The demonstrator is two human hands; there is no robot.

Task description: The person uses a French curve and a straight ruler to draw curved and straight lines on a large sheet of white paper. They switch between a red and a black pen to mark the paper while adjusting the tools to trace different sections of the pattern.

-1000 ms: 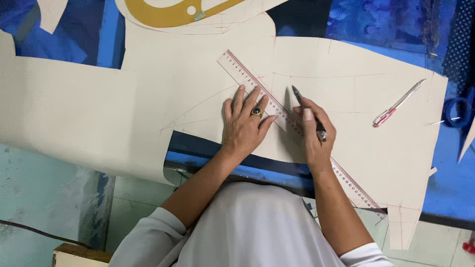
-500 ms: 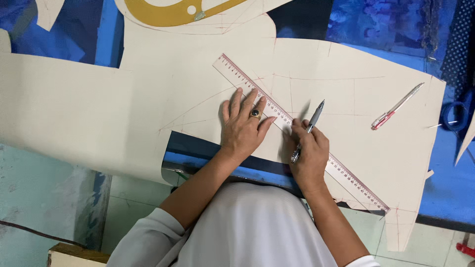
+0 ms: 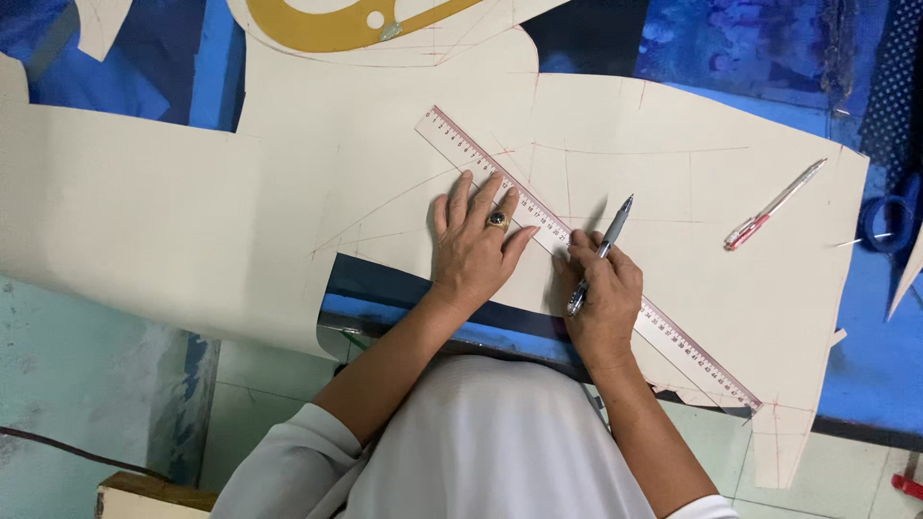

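On the cream paper [image 3: 192, 221], ruler [image 3: 577, 252] runs diagonally.

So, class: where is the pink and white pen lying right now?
In the head view the pink and white pen lies untouched on the cream pattern paper, near its right edge, beyond the right hand and the clear ruler.

Left hand [image 3: 474, 252] flat, fingers spread, palm down, ring on finger. Right hand [image 3: 603, 293] curled in writing grip.
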